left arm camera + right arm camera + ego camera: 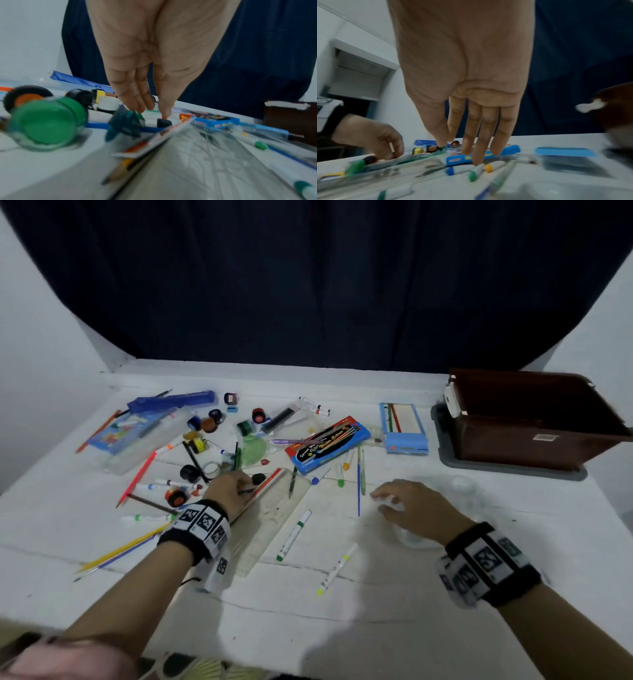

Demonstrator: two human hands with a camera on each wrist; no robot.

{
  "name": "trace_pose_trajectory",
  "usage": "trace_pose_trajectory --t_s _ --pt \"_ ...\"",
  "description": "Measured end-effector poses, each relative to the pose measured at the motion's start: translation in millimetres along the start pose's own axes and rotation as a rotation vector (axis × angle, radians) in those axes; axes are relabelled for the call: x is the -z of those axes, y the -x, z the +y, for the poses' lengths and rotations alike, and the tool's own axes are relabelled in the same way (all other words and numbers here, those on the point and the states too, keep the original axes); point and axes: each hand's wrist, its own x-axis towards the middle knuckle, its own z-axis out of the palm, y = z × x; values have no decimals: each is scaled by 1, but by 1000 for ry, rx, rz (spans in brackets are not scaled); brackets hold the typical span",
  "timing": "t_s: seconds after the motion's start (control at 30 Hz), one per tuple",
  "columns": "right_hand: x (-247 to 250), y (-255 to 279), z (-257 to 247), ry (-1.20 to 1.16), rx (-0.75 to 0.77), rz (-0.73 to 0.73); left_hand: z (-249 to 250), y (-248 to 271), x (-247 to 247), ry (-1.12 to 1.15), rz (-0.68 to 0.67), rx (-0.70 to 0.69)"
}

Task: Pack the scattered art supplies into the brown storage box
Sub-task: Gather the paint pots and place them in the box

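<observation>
The brown storage box (534, 419) stands open at the far right of the white table, with art supplies strewn to its left. My left hand (239, 484) reaches down into the clutter. Its straight fingertips (149, 106) and thumb come down beside a small black cap (163, 122) and the edge of a red-striped ruler (267, 484). I see nothing gripped. My right hand (380, 498) hovers open and holds nothing, its fingers (477, 155) pointing down at blue-, green- and yellow-capped markers (473, 175).
A blue coloured-pencil box (327, 444) and a light blue case (404, 428) lie mid-table. Paint jars, among them a green jar (48, 121), crowd the left. Loose markers (294, 534) lie near the front. The box rests on a grey lid (513, 470). A dark curtain hangs behind.
</observation>
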Motion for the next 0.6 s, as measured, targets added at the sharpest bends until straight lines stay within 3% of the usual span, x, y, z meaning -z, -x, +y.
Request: trace_pose_trajectory --t_s 0.27,0.43,0.6 --pt "-67 -69 -93 -16 231 -136 -36 46 46 228 -152 -70" --pt "-84 -105 -112 30 -34 -70 -54 72 34 134 -396 -89" --pt "-94 -120 -116 65 -129 -65 -60 61 9 24 -436 -272"
